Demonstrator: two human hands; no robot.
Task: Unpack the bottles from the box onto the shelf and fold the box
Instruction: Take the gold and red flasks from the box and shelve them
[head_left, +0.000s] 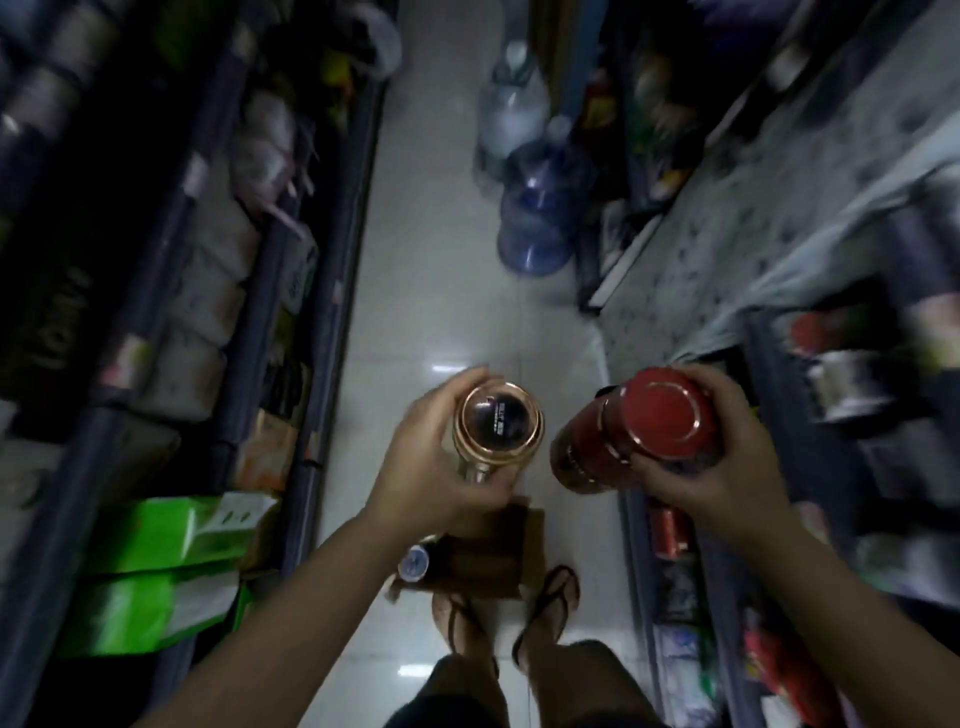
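From the head view, the left hand (426, 457) grips a gold bottle (496, 434) and the right hand (727, 457) grips a red bottle (639, 431), both roughly upright, tops toward the camera. The shelf (810, 415) lies just right of the red bottle, so that hand is nearer; the box (488, 556) sits on the floor below.

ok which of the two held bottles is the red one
The red bottle is the one the right hand grips, nearer the right shelves. The left hand holds the gold bottle, which has a dark end.
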